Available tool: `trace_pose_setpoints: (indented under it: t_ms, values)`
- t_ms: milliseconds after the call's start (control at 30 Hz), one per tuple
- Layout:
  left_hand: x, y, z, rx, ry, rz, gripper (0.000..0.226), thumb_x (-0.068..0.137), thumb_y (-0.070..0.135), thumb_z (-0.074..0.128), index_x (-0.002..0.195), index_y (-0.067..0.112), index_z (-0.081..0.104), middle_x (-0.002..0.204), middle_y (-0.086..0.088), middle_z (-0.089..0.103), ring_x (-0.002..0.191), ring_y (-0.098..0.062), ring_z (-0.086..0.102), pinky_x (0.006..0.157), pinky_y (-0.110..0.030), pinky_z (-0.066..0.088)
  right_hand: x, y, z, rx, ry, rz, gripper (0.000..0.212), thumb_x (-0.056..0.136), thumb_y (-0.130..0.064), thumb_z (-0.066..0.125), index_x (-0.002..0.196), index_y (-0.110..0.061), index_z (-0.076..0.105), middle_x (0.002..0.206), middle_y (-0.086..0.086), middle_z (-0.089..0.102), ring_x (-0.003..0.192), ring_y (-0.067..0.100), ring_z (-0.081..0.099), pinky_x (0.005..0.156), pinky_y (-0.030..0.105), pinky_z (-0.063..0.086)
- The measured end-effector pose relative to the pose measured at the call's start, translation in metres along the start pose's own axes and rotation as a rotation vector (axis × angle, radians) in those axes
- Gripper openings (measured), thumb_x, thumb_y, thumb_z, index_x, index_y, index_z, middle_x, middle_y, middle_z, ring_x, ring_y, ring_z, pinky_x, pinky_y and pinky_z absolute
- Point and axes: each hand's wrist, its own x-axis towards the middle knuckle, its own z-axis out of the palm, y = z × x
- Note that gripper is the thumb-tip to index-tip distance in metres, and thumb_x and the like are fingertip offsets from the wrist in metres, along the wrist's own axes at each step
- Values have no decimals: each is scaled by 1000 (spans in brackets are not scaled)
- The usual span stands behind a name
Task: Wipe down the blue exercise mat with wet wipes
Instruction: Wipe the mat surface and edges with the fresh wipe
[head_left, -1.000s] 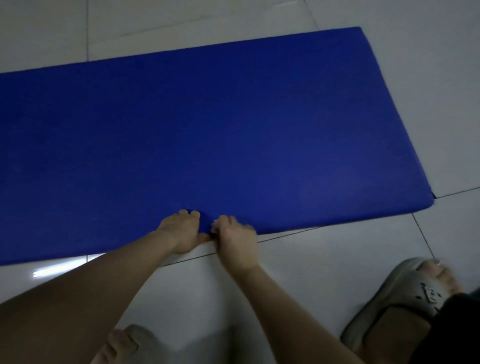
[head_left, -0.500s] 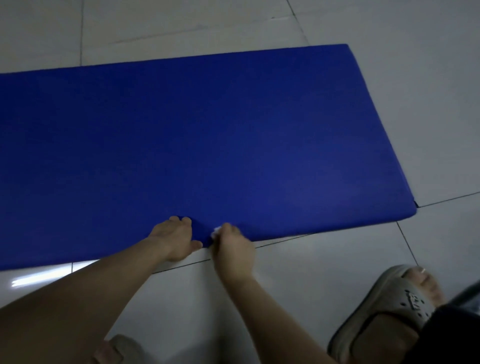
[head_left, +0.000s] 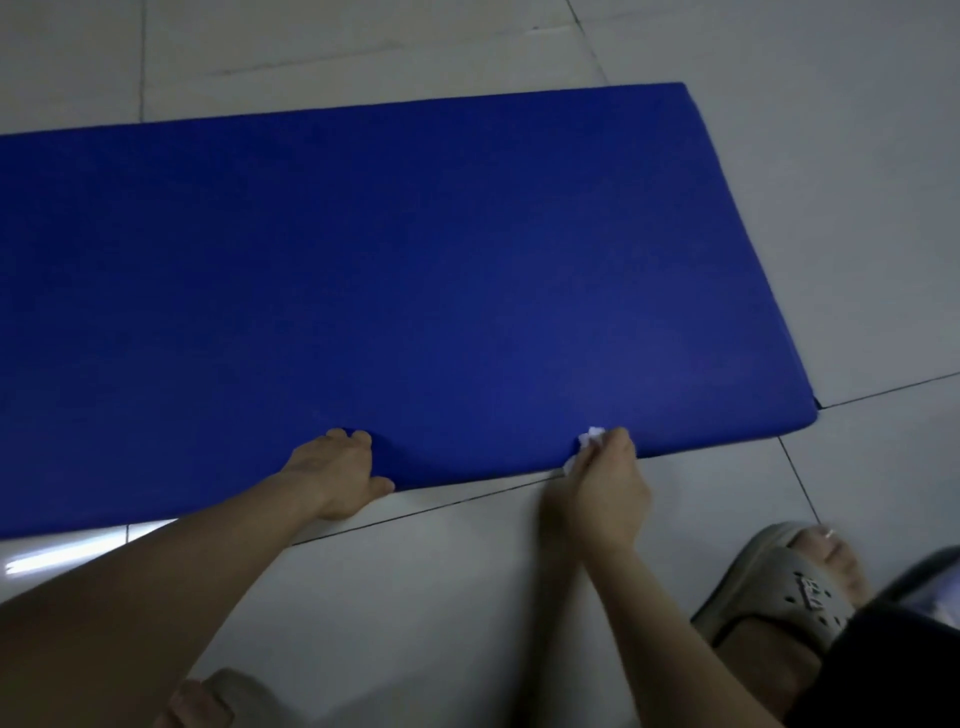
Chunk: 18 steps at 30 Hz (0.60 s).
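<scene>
A blue exercise mat (head_left: 415, 270) lies flat on the pale tiled floor and fills most of the view. My left hand (head_left: 340, 475) grips the mat's near edge, fingers curled onto the top and thumb at the edge, and the mat dimples there. To its right, my right hand (head_left: 608, 488) holds a crumpled white wet wipe (head_left: 589, 439) against the same near edge. Only a small part of the wipe shows past my fingers.
The mat's right end stops short of a tile joint. My right foot in a grey slipper (head_left: 789, 587) stands on the floor at the lower right. The toe of another slipper (head_left: 234, 696) shows at the bottom left. Bare tiles (head_left: 415, 597) lie between them.
My right hand has slid to the right along the mat's near edge with the wipe, away from my left hand. My left hand keeps its grip on the edge.
</scene>
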Motion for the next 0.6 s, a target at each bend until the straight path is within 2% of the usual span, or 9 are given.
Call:
trace_pose_setpoints:
  t_ms: [67,167,233,300,367,467,533,567,600]
  values:
    - [-1,0,-1,1,5,0,68,95,65,47,142,17,38,135,-8,45,116,-24,52,97,-36,48,-21,-22,26,30,-68,-80,18,103,-33,51,102,-16,53,101,8,61,78,32,65,67,39,46]
    - [0,0,-1,26,7,-4,68,95,66,47,139,15,39,134,-10,47,112,-25,53,92,-36,49,-61,-64,62,-77,-85,-416,16,91,-27,70,87,-16,59,79,4,62,56,25,60,54,35,46]
    - [-1,1,-1,43,11,-11,67,95,67,48,136,15,41,131,-10,48,107,-24,54,87,-35,49,-73,-80,71,-135,-122,-629,19,82,-24,76,81,-19,58,70,-1,60,51,19,56,56,33,46]
    - [0,0,0,45,15,-8,66,95,67,48,136,16,41,131,-9,49,106,-23,55,86,-35,49,-65,-77,64,-144,-156,-691,20,79,-23,77,81,-20,57,70,-2,61,55,19,57,60,32,45]
    - [-2,-1,1,25,27,9,66,96,67,46,138,16,39,133,-9,48,110,-24,54,90,-36,49,-47,-58,46,-134,-112,-629,20,78,-24,77,81,-21,58,74,-1,66,60,23,63,62,33,46]
    - [-9,-4,7,42,116,43,65,97,67,43,139,17,39,130,-7,49,110,-23,54,89,-36,51,-14,-15,7,-50,-51,-312,16,86,-23,70,84,-18,55,84,6,69,72,33,66,66,38,48]
    - [-13,-7,16,136,229,62,60,99,65,41,135,18,40,125,-6,51,100,-21,57,77,-33,52,4,11,-11,-40,-24,-133,18,97,-29,57,88,-16,48,90,12,65,77,39,63,67,41,44]
    - [-15,-8,22,198,309,111,54,99,62,47,129,17,44,117,-6,54,89,-20,59,67,-33,52,10,19,-14,-41,4,-82,20,100,-32,51,90,-15,47,92,12,63,76,38,61,66,40,42]
    - [-17,-8,27,258,357,201,47,95,55,62,118,16,50,102,-6,57,73,-19,59,53,-33,49,14,23,-14,-37,27,-48,22,102,-35,47,92,-15,47,94,11,62,75,35,60,64,38,39]
